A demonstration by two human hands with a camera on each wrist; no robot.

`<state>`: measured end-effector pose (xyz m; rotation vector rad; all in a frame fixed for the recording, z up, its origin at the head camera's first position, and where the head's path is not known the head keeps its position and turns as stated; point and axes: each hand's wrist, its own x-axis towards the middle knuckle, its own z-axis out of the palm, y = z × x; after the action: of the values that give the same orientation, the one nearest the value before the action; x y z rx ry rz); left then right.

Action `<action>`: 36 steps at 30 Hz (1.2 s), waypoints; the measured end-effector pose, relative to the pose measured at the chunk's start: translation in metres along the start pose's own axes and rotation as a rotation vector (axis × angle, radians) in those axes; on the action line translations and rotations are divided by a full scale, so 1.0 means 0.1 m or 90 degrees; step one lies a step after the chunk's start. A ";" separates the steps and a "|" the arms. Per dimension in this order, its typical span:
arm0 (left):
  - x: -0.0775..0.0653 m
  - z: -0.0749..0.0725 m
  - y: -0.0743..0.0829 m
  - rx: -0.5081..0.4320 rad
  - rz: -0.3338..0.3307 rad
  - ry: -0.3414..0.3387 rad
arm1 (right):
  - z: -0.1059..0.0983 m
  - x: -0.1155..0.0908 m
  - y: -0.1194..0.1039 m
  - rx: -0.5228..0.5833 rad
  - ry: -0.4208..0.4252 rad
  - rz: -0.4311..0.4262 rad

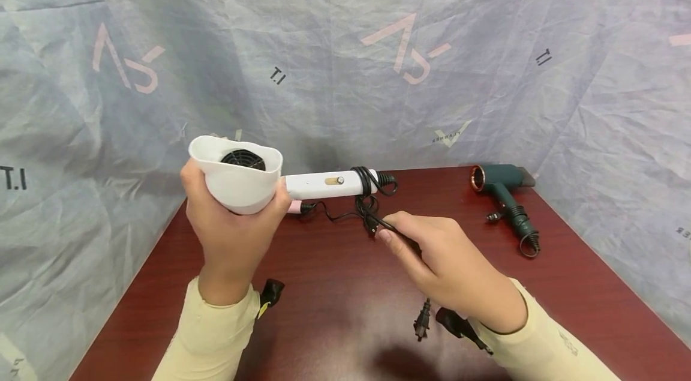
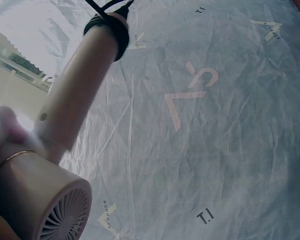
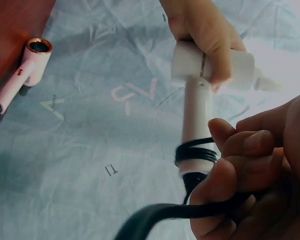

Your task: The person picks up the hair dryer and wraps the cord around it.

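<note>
My left hand [image 1: 232, 237] grips a white hair dryer [image 1: 243, 186] round its barrel, the nozzle opening facing me. Its handle [image 1: 318, 184] points right, with a gold switch plate and a black cord [image 1: 366, 180] wound round the end. In the left wrist view the vented back of the dryer [image 2: 65, 215] shows. My right hand [image 1: 448, 261] pinches the black cord between thumb and fingers, right of the handle. Below this hand hangs a black two-pin plug [image 1: 423, 322]. In the right wrist view, curled fingers [image 3: 250, 165] hold the cord close to the wound coils [image 3: 195, 154].
A dark green hair dryer [image 1: 502, 180] with its cord wrapped round the handle lies at the table's back right. Behind the white dryer is a pink hair dryer [image 3: 35, 65], mostly hidden in the head view. Grey printed cloth [image 1: 324, 69] encloses the dark red table [image 1: 324, 309].
</note>
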<state>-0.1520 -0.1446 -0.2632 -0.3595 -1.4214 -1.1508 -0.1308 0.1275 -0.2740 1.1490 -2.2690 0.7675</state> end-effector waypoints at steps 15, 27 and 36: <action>-0.03 -0.04 -0.05 -0.011 0.139 -0.150 | -0.09 0.01 0.08 -0.003 0.080 -0.080; 0.01 -0.08 -0.02 -0.145 0.138 -0.205 | -0.13 0.06 0.10 0.092 0.099 -0.071; 0.07 -0.07 0.01 -0.233 0.140 -0.213 | -0.13 0.06 0.16 0.179 0.058 -0.056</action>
<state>-0.1486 -0.1523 -0.2584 -0.9805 -1.4084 -1.2035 -0.1448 0.1412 -0.2648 1.3000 -2.0675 1.1053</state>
